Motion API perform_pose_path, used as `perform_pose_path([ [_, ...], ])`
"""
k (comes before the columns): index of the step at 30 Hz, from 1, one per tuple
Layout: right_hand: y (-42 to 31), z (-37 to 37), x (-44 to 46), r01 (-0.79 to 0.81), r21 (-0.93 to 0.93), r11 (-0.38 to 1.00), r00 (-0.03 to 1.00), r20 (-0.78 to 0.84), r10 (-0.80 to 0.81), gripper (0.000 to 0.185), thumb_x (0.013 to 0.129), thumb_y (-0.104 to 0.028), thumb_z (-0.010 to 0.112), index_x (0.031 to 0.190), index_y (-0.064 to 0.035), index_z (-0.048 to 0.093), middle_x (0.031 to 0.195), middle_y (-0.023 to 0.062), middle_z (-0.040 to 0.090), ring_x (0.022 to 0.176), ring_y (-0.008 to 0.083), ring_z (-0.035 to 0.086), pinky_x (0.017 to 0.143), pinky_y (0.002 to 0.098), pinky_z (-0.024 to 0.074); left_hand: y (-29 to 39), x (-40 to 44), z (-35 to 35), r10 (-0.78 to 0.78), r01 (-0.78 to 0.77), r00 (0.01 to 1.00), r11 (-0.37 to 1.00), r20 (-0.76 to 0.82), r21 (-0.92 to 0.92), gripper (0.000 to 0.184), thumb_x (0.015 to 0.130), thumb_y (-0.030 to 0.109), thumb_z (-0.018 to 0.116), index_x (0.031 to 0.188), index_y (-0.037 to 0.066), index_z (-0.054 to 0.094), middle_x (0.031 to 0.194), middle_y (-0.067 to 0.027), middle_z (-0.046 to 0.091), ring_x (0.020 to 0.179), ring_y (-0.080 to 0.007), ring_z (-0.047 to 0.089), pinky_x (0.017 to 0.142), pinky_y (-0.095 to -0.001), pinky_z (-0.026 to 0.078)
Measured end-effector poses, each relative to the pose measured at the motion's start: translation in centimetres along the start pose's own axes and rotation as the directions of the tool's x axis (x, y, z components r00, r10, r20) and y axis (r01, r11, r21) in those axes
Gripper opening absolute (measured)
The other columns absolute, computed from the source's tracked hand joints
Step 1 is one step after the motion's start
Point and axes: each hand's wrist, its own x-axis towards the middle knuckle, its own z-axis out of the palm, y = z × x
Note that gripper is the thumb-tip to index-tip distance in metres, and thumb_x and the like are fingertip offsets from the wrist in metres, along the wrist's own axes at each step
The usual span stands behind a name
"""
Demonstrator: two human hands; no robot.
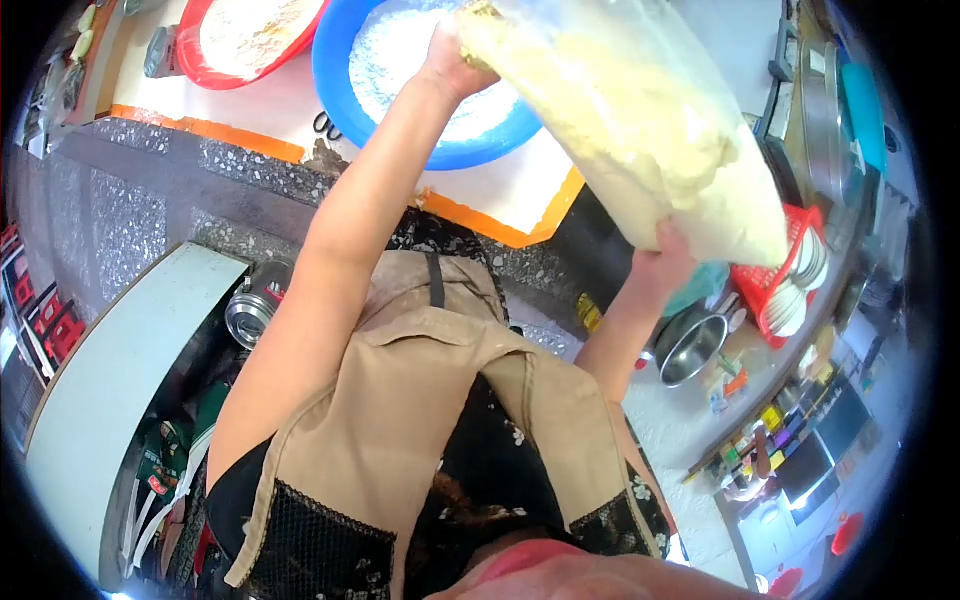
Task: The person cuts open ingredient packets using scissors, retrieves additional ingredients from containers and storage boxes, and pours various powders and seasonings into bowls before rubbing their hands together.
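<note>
A large clear plastic bag (650, 120) of pale yellow powder is held up slantwise between my two hands. My left hand (458, 66) is closed around the bag's narrower end, over the blue basin (432, 162). White powder (395, 60) lies in that basin. Lower down at the right, my right hand (665, 258) grips the bag's bulging bottom from below, its fingers partly hidden by the plastic. The bag covers the right part of the basin.
A red basin (192, 62) with pale powder stands left of the blue one, on a white table edged in orange. Black-handled scissors (326, 126) lie near the edge. To the right are a red basket (765, 300) of white dishes and a steel bowl (692, 346).
</note>
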Motion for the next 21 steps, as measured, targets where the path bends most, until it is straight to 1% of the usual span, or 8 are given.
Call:
perform_pose_path([
  [2,0.0,0.5,0.0,0.026,0.056,0.998,0.999,0.027,-0.027,0.069,0.064,-0.001,0.051,0.130,0.0015,0.030,0.125,0.0179,0.042,0.115,0.0324,0.044,0.096,0.0442,0.0388,0.2,0.3,-0.3,0.030,-0.030,1.000,0.999,-0.003,-0.028,0.039,0.090,0.023,0.035,0.116,-0.002,0.046,0.118,-0.0181,0.051,0.107,-0.0305,0.051,0.095,-0.0418,0.039],
  [4,0.1,0.2,0.0,0.016,0.086,0.996,0.998,0.062,-0.022,0.069,0.064,-0.001,0.051,0.130,0.0014,0.030,0.125,0.0178,0.042,0.115,0.0321,0.044,0.096,0.0441,0.0387,0.6,0.4,-1.3,-0.060,0.067,0.995,0.994,0.073,-0.086,0.038,0.089,0.023,0.035,0.116,-0.003,0.047,0.120,-0.0182,0.050,0.108,-0.0306,0.050,0.096,-0.0421,0.038],
  [6,0.1,-0.1,0.1,0.017,0.118,0.993,0.995,0.094,-0.029,0.069,0.064,-0.001,0.051,0.130,0.0013,0.030,0.125,0.0177,0.041,0.115,0.0319,0.044,0.096,0.0441,0.0385,0.5,0.2,-0.5,-0.056,0.060,0.997,0.996,0.054,-0.073,0.038,0.089,0.022,0.035,0.115,-0.002,0.047,0.119,-0.0180,0.050,0.108,-0.0304,0.050,0.096,-0.0422,0.038],
  [8,0.2,-0.1,0.0,-0.031,0.209,0.977,0.996,0.087,0.013,0.072,0.063,-0.004,0.059,0.129,0.0003,0.030,0.123,0.0125,0.043,0.113,0.0274,0.045,0.096,0.0389,0.0379,0.5,0.1,-0.3,-0.045,0.047,0.998,0.997,0.036,-0.059,0.038,0.089,0.022,0.036,0.115,-0.002,0.048,0.119,-0.0178,0.051,0.108,-0.0302,0.050,0.096,-0.0422,0.038],
  [11,0.5,-0.4,0.0,-0.136,0.295,0.946,0.991,0.026,0.135,0.073,0.063,-0.002,0.056,0.130,0.0002,0.029,0.124,0.0134,0.042,0.113,0.0283,0.045,0.095,0.0397,0.0388,0.8,-0.2,-0.4,-0.100,0.112,0.987,0.990,0.125,-0.090,0.036,0.088,0.021,0.036,0.113,-0.002,0.049,0.117,-0.0175,0.052,0.107,-0.0297,0.051,0.096,-0.0418,0.038],
  [17,0.8,-0.5,-0.2,-0.107,0.280,0.954,0.993,0.072,0.090,0.073,0.062,-0.001,0.053,0.131,0.0001,0.028,0.123,0.0148,0.042,0.113,0.0289,0.045,0.094,0.0407,0.0404,0.6,-0.5,-0.8,-0.087,0.099,0.990,0.990,0.113,-0.098,0.036,0.088,0.021,0.037,0.113,-0.002,0.049,0.115,-0.0173,0.053,0.106,-0.0296,0.051,0.097,-0.0418,0.038],
  [19,1.4,-0.5,0.0,-0.099,0.263,0.960,0.993,0.084,0.080,0.072,0.062,-0.002,0.053,0.130,0.0003,0.029,0.123,0.0149,0.043,0.112,0.0287,0.045,0.094,0.0407,0.0405,0.3,-0.3,-0.3,-0.010,0.009,0.999,1.000,-0.046,-0.010,0.036,0.087,0.021,0.038,0.112,-0.002,0.050,0.114,-0.0173,0.054,0.106,-0.0297,0.052,0.096,-0.0422,0.039],
  [21,1.6,-0.4,0.1,-0.093,0.246,0.965,0.992,0.101,0.070,0.071,0.062,-0.002,0.053,0.130,0.0005,0.029,0.122,0.0149,0.043,0.112,0.0286,0.045,0.094,0.0408,0.0405,0.3,-0.6,-0.1,-0.037,0.036,0.999,0.999,-0.025,-0.040,0.035,0.088,0.021,0.037,0.112,-0.002,0.050,0.113,-0.0175,0.054,0.105,-0.0299,0.052,0.095,-0.0423,0.039],
])
